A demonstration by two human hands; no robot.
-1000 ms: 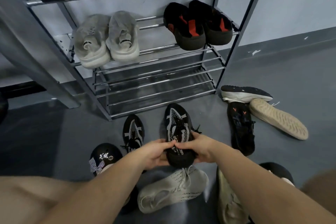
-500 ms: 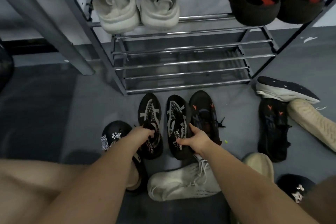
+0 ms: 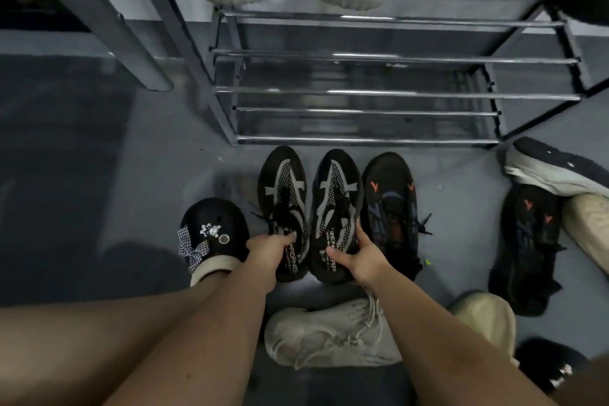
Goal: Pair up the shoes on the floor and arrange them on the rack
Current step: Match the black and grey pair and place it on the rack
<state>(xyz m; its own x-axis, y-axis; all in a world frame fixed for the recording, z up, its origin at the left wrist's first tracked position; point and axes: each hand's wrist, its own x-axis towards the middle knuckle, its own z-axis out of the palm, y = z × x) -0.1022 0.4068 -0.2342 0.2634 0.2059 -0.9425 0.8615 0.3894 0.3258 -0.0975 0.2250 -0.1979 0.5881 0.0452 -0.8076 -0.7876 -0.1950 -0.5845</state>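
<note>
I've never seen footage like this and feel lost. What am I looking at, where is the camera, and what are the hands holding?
The one view comes from a camera worn on a person's head, looking down at bare arms. The left hand grips one black-and-grey sneaker; the right hand grips its match, side by side on the grey floor. Other loose shoes lie around them, including a black clog and a pale sneaker. Ahead stands a metal shoe rack, its lowest bars bare.
</note>
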